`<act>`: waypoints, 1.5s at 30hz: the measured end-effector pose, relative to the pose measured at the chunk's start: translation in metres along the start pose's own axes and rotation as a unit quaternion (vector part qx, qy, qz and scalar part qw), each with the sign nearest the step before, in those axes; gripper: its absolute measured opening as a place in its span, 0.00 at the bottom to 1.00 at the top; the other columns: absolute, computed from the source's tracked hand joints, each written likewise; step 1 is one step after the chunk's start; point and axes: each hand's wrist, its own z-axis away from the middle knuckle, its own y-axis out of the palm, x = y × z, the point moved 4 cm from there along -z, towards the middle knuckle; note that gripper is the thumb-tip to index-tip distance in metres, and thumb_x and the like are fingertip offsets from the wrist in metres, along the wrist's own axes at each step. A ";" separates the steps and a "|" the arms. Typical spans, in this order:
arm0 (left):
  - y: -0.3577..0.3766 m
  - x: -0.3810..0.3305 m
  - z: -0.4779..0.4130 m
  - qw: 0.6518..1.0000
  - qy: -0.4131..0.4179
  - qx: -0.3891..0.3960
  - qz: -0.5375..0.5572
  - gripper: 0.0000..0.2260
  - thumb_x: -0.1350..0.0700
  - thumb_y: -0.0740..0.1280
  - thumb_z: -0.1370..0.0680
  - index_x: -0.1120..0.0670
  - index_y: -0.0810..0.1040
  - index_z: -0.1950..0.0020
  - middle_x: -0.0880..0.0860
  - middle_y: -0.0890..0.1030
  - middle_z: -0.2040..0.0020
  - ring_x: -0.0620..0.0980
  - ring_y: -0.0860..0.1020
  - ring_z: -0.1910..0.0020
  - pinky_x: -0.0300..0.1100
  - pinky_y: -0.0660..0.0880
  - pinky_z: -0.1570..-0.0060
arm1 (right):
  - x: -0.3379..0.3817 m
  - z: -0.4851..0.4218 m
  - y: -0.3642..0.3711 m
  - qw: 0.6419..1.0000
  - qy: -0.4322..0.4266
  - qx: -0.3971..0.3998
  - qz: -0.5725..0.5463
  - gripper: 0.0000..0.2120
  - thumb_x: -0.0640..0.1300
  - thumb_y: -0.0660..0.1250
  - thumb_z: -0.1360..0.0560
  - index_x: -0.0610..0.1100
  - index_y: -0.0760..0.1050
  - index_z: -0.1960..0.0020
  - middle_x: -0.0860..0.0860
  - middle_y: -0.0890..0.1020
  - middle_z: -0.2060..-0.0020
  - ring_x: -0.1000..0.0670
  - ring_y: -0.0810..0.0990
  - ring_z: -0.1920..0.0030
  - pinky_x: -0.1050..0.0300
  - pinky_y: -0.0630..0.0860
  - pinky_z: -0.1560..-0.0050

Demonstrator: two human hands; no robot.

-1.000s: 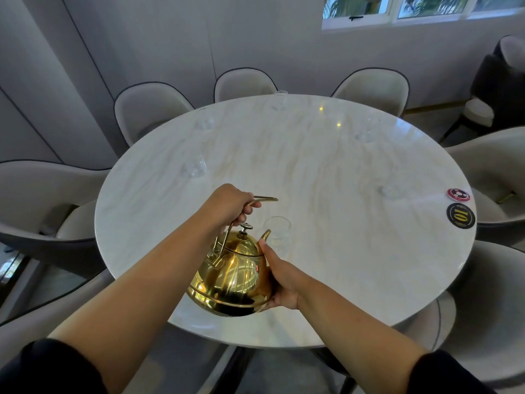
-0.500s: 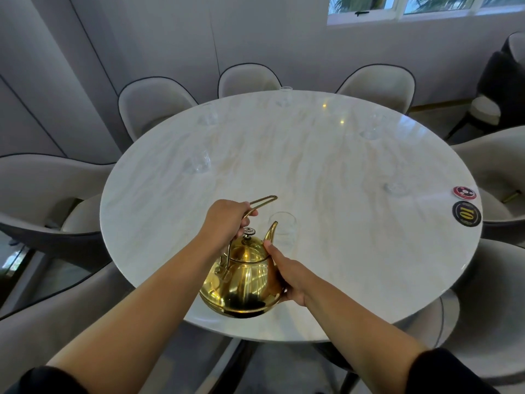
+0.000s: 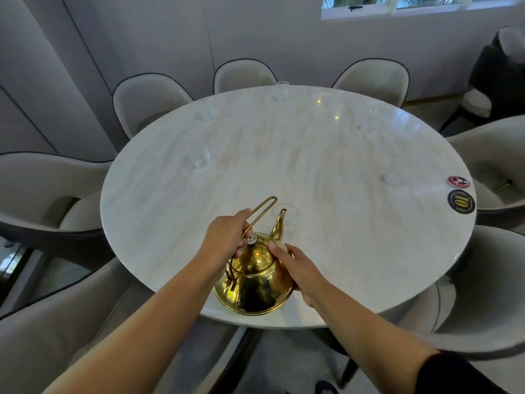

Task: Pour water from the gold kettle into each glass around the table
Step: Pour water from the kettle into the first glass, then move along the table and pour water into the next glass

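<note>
As the left hand (image 3: 224,240) grips the gold kettle (image 3: 252,280) by its handle, the right hand (image 3: 298,268) cupping its body, its spout overhangs the nearest glass (image 3: 292,223); farther glasses (image 3: 199,160) look unfilled.

Kettle (image 3: 255,280) over table (image 3: 355,228) near edge; glass (image 3: 291,223) just behind spout.
</note>
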 end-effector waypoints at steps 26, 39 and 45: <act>0.241 -0.085 0.082 0.994 0.074 0.076 -0.007 0.19 0.50 0.61 0.21 0.57 0.71 0.70 0.46 0.66 0.84 0.42 0.62 0.86 0.32 0.60 0.81 | -0.003 0.087 -0.256 0.996 -0.050 -0.066 -0.029 0.26 0.63 0.65 0.26 0.49 0.72 0.35 0.53 0.82 0.47 0.55 0.78 0.51 0.62 0.73 0.63; 0.363 -0.125 0.076 0.995 0.081 0.043 0.032 0.18 0.50 0.63 0.22 0.57 0.72 0.69 0.50 0.68 0.75 0.43 0.62 0.82 0.36 0.59 0.76 | 0.001 0.064 -0.394 0.997 -0.049 -0.049 -0.044 0.49 0.75 0.74 0.48 0.51 0.74 0.33 0.51 0.81 0.40 0.46 0.77 0.38 0.44 0.73 0.35; 0.397 -0.131 0.040 0.996 0.075 0.022 0.034 0.19 0.50 0.62 0.22 0.57 0.71 0.70 0.49 0.67 0.79 0.43 0.60 0.84 0.37 0.59 0.74 | 0.010 0.027 -0.431 0.998 -0.036 -0.029 -0.036 0.41 0.69 0.72 0.37 0.50 0.71 0.30 0.50 0.79 0.38 0.47 0.76 0.40 0.56 0.73 0.58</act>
